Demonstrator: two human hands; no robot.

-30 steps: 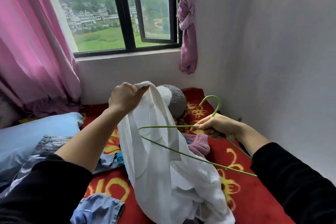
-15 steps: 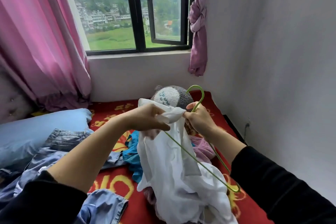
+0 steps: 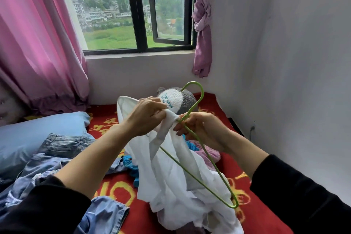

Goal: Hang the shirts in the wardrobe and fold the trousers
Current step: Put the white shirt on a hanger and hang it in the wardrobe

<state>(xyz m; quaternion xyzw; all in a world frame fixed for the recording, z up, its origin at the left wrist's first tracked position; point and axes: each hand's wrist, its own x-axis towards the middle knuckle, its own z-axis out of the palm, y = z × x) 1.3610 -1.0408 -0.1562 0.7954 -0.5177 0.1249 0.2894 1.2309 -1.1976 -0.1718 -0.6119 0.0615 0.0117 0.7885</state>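
A white shirt [image 3: 171,180] hangs in front of me over the red bed cover, its lower part bunched on the bed. My left hand [image 3: 146,118] grips the shirt's upper edge. My right hand [image 3: 199,129] holds a thin green hanger [image 3: 214,169] just below its hook, one hanger arm threaded into the shirt. The hook points up and the far corner of the hanger points down to the right. Denim trousers [image 3: 57,150] lie crumpled on the bed at the left.
A blue pillow [image 3: 28,135] lies at the left. A grey and white plush toy [image 3: 174,99] sits by the wall under the window. Teal and pink garments [image 3: 209,152] lie behind the shirt. The white wall runs close on the right; pink curtains hang left.
Both hands have come together at the shirt's collar. The hanger, held out to the right a second ago, has swung upright with one arm inside the shirt.
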